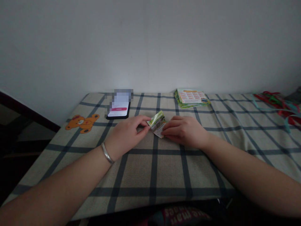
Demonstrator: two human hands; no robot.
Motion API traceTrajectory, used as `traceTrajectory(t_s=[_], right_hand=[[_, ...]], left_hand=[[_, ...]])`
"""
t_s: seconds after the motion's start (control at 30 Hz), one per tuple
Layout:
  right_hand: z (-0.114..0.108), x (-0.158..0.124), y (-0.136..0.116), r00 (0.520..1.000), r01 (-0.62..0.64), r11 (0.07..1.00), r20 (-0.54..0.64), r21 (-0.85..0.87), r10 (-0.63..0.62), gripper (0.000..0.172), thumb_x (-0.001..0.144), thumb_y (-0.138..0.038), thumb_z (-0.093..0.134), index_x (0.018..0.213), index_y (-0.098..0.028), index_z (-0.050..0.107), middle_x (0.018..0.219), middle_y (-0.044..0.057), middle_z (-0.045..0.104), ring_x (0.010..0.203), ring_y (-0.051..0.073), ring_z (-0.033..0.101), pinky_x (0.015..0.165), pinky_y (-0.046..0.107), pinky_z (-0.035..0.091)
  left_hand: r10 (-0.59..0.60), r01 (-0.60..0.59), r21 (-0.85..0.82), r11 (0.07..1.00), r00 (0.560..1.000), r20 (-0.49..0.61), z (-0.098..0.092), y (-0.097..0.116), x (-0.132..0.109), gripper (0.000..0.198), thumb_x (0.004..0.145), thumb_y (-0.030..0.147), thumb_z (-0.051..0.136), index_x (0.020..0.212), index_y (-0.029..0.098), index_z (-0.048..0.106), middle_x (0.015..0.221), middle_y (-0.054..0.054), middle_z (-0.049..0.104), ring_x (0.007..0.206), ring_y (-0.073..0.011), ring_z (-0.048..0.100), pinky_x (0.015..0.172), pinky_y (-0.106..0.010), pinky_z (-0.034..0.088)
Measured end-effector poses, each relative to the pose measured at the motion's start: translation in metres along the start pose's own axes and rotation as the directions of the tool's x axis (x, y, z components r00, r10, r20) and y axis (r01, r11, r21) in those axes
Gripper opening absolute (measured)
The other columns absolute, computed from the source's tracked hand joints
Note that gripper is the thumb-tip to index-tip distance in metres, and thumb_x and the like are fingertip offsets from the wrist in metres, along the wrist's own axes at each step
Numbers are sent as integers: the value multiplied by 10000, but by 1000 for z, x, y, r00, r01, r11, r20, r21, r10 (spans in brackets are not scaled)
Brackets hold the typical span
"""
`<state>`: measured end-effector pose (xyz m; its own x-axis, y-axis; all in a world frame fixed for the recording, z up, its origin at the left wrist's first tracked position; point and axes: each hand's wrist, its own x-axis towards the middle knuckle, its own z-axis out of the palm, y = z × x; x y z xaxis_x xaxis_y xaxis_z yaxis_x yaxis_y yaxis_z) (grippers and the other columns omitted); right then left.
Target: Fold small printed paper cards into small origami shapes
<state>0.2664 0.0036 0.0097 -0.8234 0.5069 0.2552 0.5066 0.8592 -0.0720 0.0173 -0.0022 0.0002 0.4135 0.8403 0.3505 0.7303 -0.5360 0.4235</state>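
Observation:
A small folded printed paper (157,123), green and white with red print, lies on the checked tablecloth (150,166) between my hands. My left hand (127,135), with a silver bracelet at the wrist, pinches the paper's left edge between thumb and fingers. My right hand (184,130) presses its fingertips together on the paper's right edge, palm down on the cloth. Both forearms rest across the table.
A black phone (118,108) with a lit screen lies behind my left hand. A stack of printed leaflets (191,98) sits by the wall. Red and green ribbons (279,105) lie at far right. An orange bear print (82,123) marks the cloth's left side.

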Motion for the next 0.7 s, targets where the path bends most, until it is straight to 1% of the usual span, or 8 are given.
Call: traceTrajectory(t_s=[0.07, 0.13, 0.23, 0.3, 0.4, 0.5, 0.6, 0.7], right_hand=[[-3, -1, 1, 1000, 15, 999, 1, 45, -15, 226, 941, -288, 507, 1046, -257, 704, 1077, -2, 716, 933, 187, 593, 796, 320, 458], [-6, -2, 3, 999, 33, 995, 8, 97, -34, 219, 939, -285, 516, 1042, -253, 706, 1104, -3, 711, 950, 180, 598, 810, 315, 462], [-11, -3, 5, 999, 25, 986, 24, 163, -30, 198, 930, -275, 538, 1023, -245, 710, 1067, 3, 723, 950, 170, 608, 818, 307, 468], [-12, -4, 6, 999, 13, 981, 38, 194, -21, 168, 906, -254, 574, 1003, -248, 711, 1042, -1, 728, 947, 165, 615, 820, 302, 471], [-12, -4, 7, 998, 4, 975, 57, 221, -17, 154, 872, -213, 605, 978, -249, 710, 1027, -3, 728, 942, 163, 624, 819, 299, 476], [-11, -3, 7, 998, -3, 976, 69, 219, -12, 162, 847, -179, 615, 958, -247, 711, 1004, -3, 729, 942, 170, 623, 823, 304, 476], [-11, -3, 6, 997, -13, 978, 74, 207, -3, 161, 841, -170, 610, 950, -238, 706, 985, 2, 727, 944, 175, 618, 823, 307, 473], [-11, -3, 6, 997, -9, 979, 75, 202, -6, 162, 848, -178, 597, 969, -225, 694, 976, 16, 721, 935, 177, 615, 817, 308, 471]], left_hand=[[4, -4, 6, 1000, 1000, -6, 1, -6, 2, 206, 895, 342, 557, 1047, 225, 630, 1012, 0, 694, 915, -168, 646, 789, -309, 491], [32, -32, 18, 999, 999, -23, 1, -9, 2, 181, 889, 344, 569, 993, 211, 635, 990, -11, 684, 927, -182, 630, 821, -333, 488], [76, -75, 65, 995, 997, -16, 1, -7, 2, 147, 857, 328, 621, 921, 196, 624, 950, -21, 659, 938, -201, 608, 851, -359, 488], [86, -84, 100, 991, 996, -18, 2, -4, 1, 166, 834, 293, 652, 953, 185, 608, 995, -37, 637, 980, -209, 595, 884, -371, 492], [151, -145, 143, 979, 988, -29, 3, -2, 0, 237, 828, 254, 658, 1044, 176, 596, 1169, -74, 580, 1105, -222, 560, 971, -392, 477], [237, -228, 203, 952, 971, -19, 4, -4, -1, 240, 851, 236, 629, 1083, 178, 615, 1311, -97, 515, 1208, -245, 508, 1036, -427, 443], [325, -320, 234, 918, 946, 19, 5, -6, -1, 214, 891, 211, 576, 1087, 218, 662, 1370, -82, 485, 1262, -250, 468, 1064, -452, 418], [374, -377, 225, 898, 926, 59, 4, -5, 1, 191, 899, 204, 567, 1022, 250, 707, 1368, -65, 499, 1278, -250, 453, 1075, -473, 406]])
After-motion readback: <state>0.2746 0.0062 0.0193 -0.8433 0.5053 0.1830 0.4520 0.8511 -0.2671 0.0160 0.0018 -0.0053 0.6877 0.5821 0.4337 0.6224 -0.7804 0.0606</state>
